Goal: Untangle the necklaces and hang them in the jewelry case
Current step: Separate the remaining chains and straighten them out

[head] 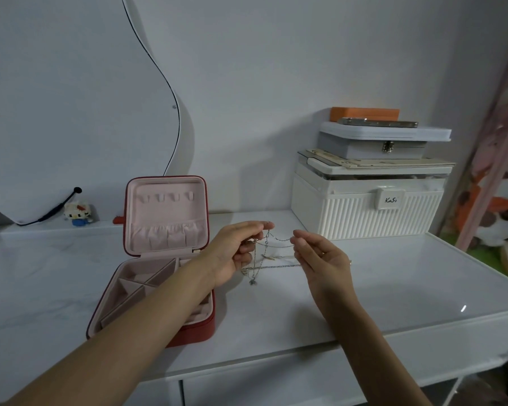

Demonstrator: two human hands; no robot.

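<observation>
Head view: both hands, left hand and right hand, pinch tangled necklaces stretched between them.

1. From my remote seat, I see two bare forearms entering the picture from the lower edge, with no sleeves, cuffs or gloves on either.
2. My view of the left hand shows no ring, band or watch on the parts facing the camera.
3. On the right hand I make out a thin ring on one finger, with a small pale glint on it.
4. I see short, plain fingernails on both hands, without visible polish.
5. Both wrists appear to me unadorned.
</observation>
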